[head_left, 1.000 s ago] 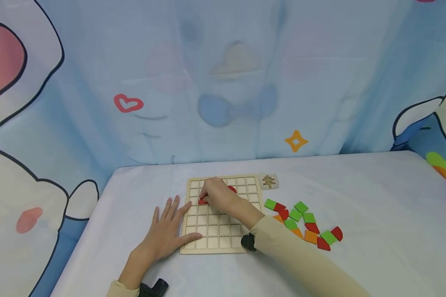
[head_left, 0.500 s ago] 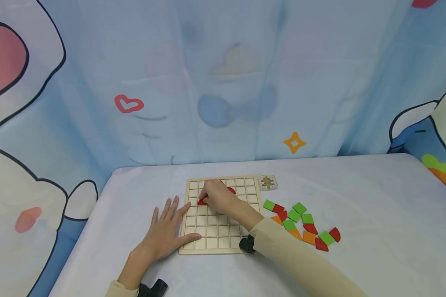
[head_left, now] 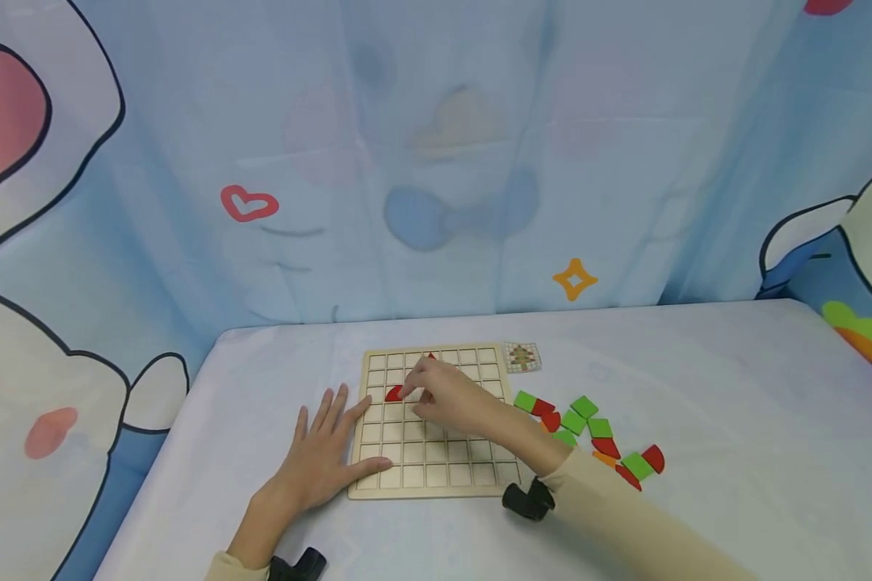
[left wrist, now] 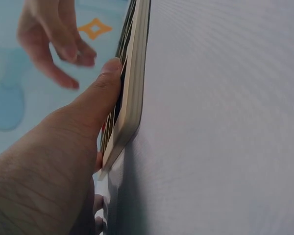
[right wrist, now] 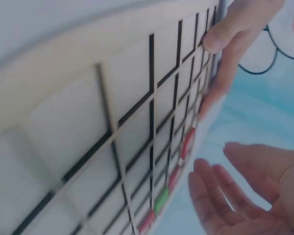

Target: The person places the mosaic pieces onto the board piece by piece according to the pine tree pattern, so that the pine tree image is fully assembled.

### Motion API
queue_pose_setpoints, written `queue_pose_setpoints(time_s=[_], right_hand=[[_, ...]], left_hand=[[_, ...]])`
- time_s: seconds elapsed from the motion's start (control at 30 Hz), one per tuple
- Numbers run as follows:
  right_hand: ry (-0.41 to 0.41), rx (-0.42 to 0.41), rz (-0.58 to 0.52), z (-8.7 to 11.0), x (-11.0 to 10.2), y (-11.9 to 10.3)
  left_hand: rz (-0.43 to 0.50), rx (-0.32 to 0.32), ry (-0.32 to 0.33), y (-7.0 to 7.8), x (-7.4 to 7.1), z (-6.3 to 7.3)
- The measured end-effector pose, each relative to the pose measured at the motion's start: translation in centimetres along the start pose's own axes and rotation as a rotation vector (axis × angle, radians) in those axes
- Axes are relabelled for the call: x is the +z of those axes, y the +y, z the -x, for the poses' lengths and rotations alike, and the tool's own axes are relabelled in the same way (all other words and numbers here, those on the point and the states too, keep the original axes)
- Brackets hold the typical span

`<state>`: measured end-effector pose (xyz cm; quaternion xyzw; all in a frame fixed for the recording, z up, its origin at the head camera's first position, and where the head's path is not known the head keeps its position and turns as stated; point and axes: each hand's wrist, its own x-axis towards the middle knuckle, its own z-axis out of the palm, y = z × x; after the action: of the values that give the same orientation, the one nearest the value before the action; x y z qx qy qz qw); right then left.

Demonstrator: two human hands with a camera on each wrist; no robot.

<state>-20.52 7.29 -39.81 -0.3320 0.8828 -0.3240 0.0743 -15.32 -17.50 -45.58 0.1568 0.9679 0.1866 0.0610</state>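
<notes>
A wooden grid board (head_left: 400,491) lies on the table. My left hand (head_left: 323,456) rests at its left side with fingers spread. In the left wrist view its thumb (left wrist: 100,90) lies on the board's edge. Above the board hovers my right hand (head_left: 450,395), fingers loosely bent. The right wrist view shows nothing between the fingers of that right hand (right wrist: 250,196). Just left of its fingertips, a red rounded piece (head_left: 393,394) sits in the grid, with a red tip (head_left: 431,356) near the top row. A green piece (right wrist: 161,200) shows among red ones in the right wrist view.
Right of the board lie several loose tiles: green squares (head_left: 584,406), red rounded pieces (head_left: 654,458) and an orange piece (head_left: 605,457) partly behind the right sleeve. A small card with a tree pattern (head_left: 523,357) lies by the board's top right corner. A printed curtain (head_left: 436,274) hangs behind.
My right hand has let go of the red rounded piece and drawn back to the right, uncovering it in the grid. My left hand stays where it was.
</notes>
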Motion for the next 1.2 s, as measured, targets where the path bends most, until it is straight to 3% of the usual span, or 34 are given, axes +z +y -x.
queue_pose_setpoints(time_s=[0.3, 0.6, 0.8, 1.03, 1.2], right_hand=[[-0.010, -0.014, 0.067, 7.4, -3.9, 2.3], [0.034, 0.149, 0.118, 13.4, -5.4, 6.1], [0.062, 0.164, 0.108, 14.7, -5.3, 7.2], [0.069, 0.244, 0.107, 14.4, -5.6, 7.6], [0.053, 0.272, 0.045, 14.4, -5.7, 7.9]], left_hand=[[0.011, -0.010, -0.006, 0.2, -0.2, 0.0], [0.016, 0.001, -0.003, 0.5, -0.4, 0.2], [0.032, 0.006, 0.007, 0.5, -0.4, 0.3], [0.064, 0.040, 0.073, 0.2, 0.1, 0.2], [0.060, 0.025, 0.071, -0.1, 0.6, 0.2]])
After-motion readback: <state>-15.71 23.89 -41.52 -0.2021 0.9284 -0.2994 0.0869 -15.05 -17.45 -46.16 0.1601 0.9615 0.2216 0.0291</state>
